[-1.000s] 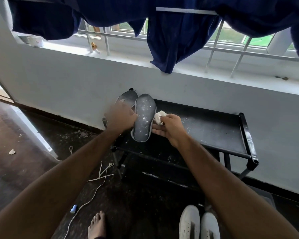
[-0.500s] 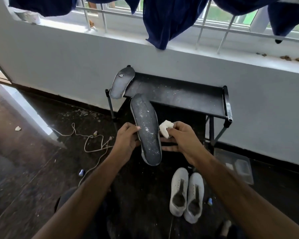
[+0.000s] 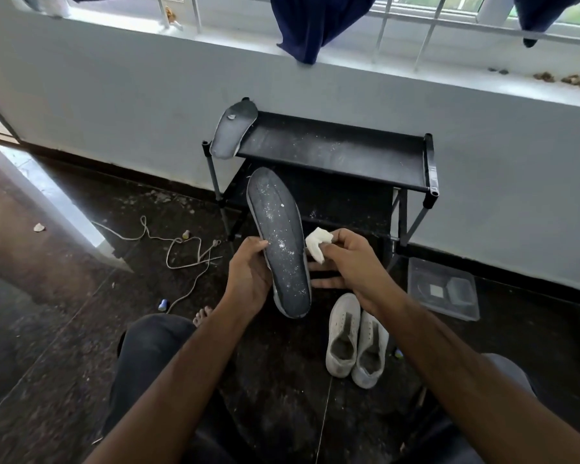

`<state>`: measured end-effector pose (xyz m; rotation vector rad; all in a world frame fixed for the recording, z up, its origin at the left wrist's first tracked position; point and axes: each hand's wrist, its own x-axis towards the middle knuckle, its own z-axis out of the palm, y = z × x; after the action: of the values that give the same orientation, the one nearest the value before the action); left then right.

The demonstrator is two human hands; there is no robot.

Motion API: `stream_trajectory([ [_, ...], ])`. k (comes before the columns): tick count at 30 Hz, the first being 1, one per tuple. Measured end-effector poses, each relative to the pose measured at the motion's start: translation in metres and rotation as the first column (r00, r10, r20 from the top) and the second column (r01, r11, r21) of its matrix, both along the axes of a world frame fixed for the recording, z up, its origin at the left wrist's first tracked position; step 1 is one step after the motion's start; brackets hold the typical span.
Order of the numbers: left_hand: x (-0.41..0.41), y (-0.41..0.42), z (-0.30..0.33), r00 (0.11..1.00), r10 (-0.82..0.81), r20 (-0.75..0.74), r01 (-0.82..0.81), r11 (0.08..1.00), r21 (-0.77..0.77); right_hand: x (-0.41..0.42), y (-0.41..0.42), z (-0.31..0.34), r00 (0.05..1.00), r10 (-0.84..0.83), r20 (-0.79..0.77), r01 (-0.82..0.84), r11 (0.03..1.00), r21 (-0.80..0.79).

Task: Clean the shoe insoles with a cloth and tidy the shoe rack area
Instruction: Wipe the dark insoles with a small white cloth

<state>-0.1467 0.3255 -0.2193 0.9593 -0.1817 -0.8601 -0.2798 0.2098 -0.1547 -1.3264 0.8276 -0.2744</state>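
Observation:
A dark grey insole (image 3: 278, 236) speckled with white dust is held upright in front of me, toe end up. My left hand (image 3: 248, 279) grips its left edge near the heel. My right hand (image 3: 349, 262) pinches a small white cloth (image 3: 317, 241) right beside the insole's right edge, with its lower fingers reaching behind the insole. A second grey insole (image 3: 233, 130) lies on the left end of the black shoe rack (image 3: 332, 152), overhanging its corner.
White sneakers (image 3: 355, 339) stand on the dark floor below my right hand. A clear plastic box (image 3: 442, 289) sits right of the rack. White laces (image 3: 185, 249) lie on the floor to the left. Dark blue clothes (image 3: 312, 25) hang over the window ledge.
I lifted one insole off the rack's top shelf and brought it down toward me, with both hands following. The view dropped lower as I sat back; the other insole stayed on the rack.

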Motion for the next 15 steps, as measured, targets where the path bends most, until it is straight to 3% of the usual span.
stream_trajectory([
  [11,0.010,-0.002,0.003,0.993,0.039,-0.108,-0.038,0.999,0.015,0.026,0.008,0.003,0.999,0.052,-0.013,-0.053,0.991,-0.123],
  [15,0.015,0.000,0.001,0.995,0.060,-0.075,-0.061,0.998,-0.006,0.033,0.011,-0.005,0.998,0.063,-0.007,-0.063,0.985,-0.160],
])
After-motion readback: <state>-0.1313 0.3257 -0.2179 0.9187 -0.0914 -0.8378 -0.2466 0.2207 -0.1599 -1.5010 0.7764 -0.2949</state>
